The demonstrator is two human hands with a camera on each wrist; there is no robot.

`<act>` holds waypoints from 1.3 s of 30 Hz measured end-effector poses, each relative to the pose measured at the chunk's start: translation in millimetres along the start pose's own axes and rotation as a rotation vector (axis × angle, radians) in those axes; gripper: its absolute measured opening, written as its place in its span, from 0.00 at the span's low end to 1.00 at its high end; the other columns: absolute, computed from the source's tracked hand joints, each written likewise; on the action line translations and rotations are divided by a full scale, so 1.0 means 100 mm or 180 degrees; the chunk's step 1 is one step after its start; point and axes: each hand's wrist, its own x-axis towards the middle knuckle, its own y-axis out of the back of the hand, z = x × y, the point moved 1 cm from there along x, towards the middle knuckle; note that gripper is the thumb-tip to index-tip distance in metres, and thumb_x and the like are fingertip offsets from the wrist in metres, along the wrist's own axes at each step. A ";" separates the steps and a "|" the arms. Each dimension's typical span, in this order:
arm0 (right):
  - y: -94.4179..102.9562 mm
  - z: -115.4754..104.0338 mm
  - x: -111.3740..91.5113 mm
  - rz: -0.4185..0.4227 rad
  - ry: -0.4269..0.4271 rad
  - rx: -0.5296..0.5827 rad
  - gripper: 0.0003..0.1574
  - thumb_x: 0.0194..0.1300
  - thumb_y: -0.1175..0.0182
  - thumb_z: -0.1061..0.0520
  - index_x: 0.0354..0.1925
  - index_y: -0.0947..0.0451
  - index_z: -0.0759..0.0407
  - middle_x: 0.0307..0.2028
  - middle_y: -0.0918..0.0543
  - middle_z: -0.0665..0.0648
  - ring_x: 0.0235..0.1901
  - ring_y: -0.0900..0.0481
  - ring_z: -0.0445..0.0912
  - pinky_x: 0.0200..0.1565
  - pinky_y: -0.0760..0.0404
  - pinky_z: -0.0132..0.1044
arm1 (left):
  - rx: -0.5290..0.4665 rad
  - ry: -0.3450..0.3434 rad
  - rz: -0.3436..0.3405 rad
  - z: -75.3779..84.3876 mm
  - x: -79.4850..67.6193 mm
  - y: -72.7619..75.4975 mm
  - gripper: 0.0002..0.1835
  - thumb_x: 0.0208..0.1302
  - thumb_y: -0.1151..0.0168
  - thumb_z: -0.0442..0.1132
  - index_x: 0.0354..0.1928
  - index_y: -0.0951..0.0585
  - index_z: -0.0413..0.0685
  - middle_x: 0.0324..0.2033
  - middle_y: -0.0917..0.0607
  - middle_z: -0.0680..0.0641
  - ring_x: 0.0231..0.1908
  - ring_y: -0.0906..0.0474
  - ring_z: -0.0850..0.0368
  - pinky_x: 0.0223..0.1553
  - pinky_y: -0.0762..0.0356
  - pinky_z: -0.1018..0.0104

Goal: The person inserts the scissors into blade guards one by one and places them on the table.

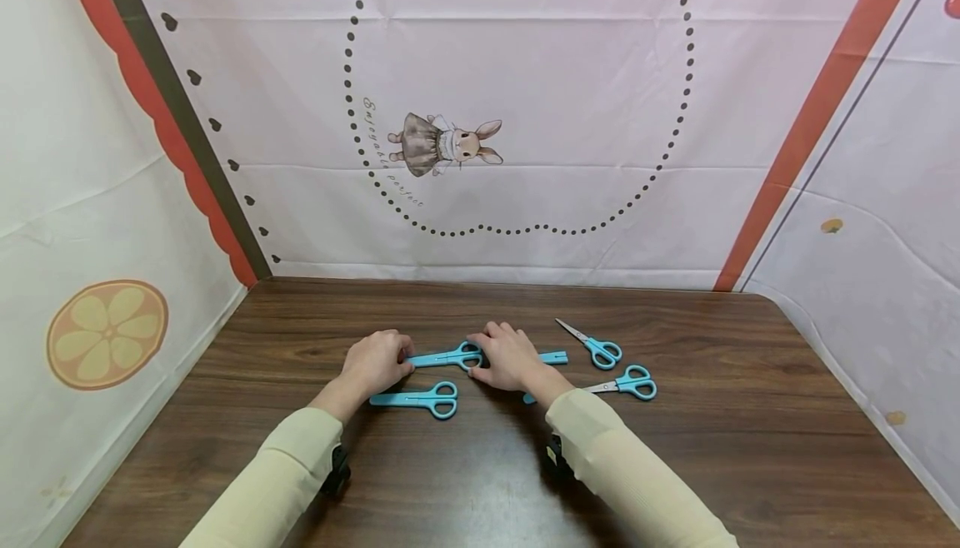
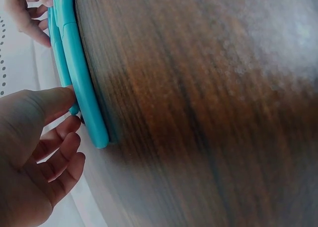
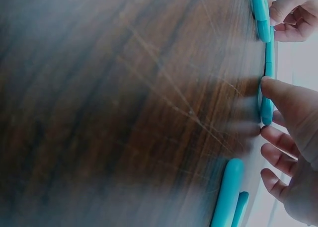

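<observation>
Blue scissors (image 1: pixel 442 358) with a blue cover over the blades lie sideways between my two hands. My left hand (image 1: pixel 378 360) pinches the cover's end between thumb and fingers. At the other end my right hand (image 1: pixel 510 356) holds the handle loops; in the right wrist view its thumb (image 3: pixel 278 90) is on the handle edge. Nearer to me, a second pair of covered scissors (image 1: pixel 416 399) lies parallel on the table. This pair (image 2: pixel 84 83) shows in front of the left fingers in the left wrist view.
To the right on the brown wooden table (image 1: pixel 480 481) lie two bare-bladed scissors, one farther back (image 1: pixel 602 353) and one nearer (image 1: pixel 636 382). Two loose blue covers, one behind (image 1: pixel 553 357) and one partly hidden (image 1: pixel 529 398), lie by my right wrist. A printed cloth (image 1: pixel 525 198) stands behind.
</observation>
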 end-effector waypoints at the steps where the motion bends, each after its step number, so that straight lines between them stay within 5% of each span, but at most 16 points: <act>1: 0.00 0.00 0.00 -0.0002 0.0004 0.0006 0.34 0.60 0.42 0.39 0.62 0.32 0.49 0.48 0.27 0.55 0.44 0.30 0.48 0.39 0.30 0.41 | -0.0003 0.0002 -0.0002 0.00 0.00 0.00 0.06 0.54 0.33 0.44 0.32 0.19 0.54 0.24 0.26 0.56 0.23 0.32 0.61 0.23 0.34 0.65; 39: 0.15 0.05 -0.20 0.0175 0.0192 0.0358 0.29 0.64 0.44 0.46 0.60 0.31 0.54 0.54 0.26 0.56 0.53 0.29 0.52 0.51 0.30 0.52 | -0.0074 -0.0022 -0.0127 0.03 -0.06 0.06 0.11 0.53 0.32 0.43 0.39 0.19 0.54 0.32 0.23 0.53 0.30 0.27 0.59 0.28 0.28 0.61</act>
